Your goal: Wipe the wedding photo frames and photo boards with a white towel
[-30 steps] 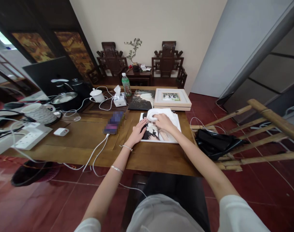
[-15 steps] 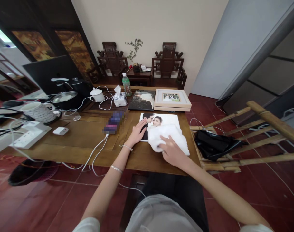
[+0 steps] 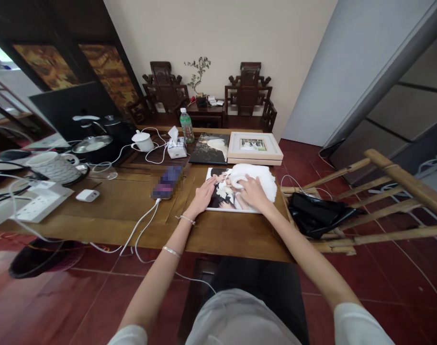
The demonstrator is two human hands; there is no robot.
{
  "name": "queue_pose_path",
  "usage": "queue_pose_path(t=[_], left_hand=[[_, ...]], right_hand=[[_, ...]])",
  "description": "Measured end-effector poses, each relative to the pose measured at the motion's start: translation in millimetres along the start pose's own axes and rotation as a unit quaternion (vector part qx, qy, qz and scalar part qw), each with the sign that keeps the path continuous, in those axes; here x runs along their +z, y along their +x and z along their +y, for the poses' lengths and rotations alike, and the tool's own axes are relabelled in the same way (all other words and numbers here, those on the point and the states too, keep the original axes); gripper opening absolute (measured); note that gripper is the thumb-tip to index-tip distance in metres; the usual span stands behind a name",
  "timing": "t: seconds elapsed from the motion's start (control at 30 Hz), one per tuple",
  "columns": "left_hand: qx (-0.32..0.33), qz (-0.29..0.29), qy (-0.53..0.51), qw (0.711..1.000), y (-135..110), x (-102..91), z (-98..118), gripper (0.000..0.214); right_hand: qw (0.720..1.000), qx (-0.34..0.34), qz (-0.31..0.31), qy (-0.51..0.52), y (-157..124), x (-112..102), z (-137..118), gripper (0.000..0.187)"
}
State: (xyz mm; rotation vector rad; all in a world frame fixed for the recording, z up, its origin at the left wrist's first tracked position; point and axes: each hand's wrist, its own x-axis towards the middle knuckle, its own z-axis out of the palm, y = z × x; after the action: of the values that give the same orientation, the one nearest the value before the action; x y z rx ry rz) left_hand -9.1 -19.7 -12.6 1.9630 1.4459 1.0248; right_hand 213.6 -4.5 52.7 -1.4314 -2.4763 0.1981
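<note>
A photo panel [image 3: 225, 195] with a picture of a couple lies flat on the wooden table [image 3: 218, 235] in front of me. My left hand [image 3: 204, 193] rests on its left edge, fingers stretched out and flat. A fluffy white cloth [image 3: 264, 179] covers the upper right part of the panel. My right hand [image 3: 253, 192] presses on this cloth, fingers bent into it. Just behind lie a dark photo panel [image 3: 211, 149] and a pale wooden picture frame [image 3: 254, 148], side by side.
Left of my hands lies a phone [image 3: 167, 183] with a white cable. Farther left are a power strip [image 3: 42, 201], a woven-pattern mug [image 3: 53, 166] and a lidded cup [image 3: 142, 142]. A tissue box [image 3: 177, 146] and bottle [image 3: 186, 125] stand behind. A bamboo chair [image 3: 379, 196] is right.
My right hand has pushed the white cloth away from me, up over the panel, uncovering the lower part of the picture. My left hand has stayed at the left edge.
</note>
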Motion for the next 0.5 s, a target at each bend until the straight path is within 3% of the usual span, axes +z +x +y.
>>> queue_pose_path(t=[0.13, 0.23, 0.3, 0.4, 0.5], left_hand=[[0.024, 0.061, -0.070, 0.995, -2.4, -4.3, 5.4, 0.062], [0.062, 0.080, -0.065, 0.993, -5.8, -7.0, 7.5, 0.065], [0.076, 0.077, -0.049, 0.993, -7.4, -7.0, 8.0, 0.063], [0.071, 0.051, -0.014, 0.996, -7.9, -3.6, 8.0, 0.058], [0.052, 0.013, 0.037, 0.998, -7.1, 1.2, 7.2, 0.052]], right_hand=[[0.995, -0.091, -0.029, -0.002, 7.8, 16.6, -37.7, 0.046], [0.979, -0.195, -0.059, 0.015, -6.7, 21.6, -58.6, 0.042], [0.970, -0.229, -0.082, 0.028, -21.4, 17.4, -62.4, 0.040], [0.970, -0.217, -0.098, 0.051, -42.6, 2.4, -52.6, 0.038], [0.981, -0.163, -0.092, 0.051, -55.0, -12.6, -32.1, 0.040]])
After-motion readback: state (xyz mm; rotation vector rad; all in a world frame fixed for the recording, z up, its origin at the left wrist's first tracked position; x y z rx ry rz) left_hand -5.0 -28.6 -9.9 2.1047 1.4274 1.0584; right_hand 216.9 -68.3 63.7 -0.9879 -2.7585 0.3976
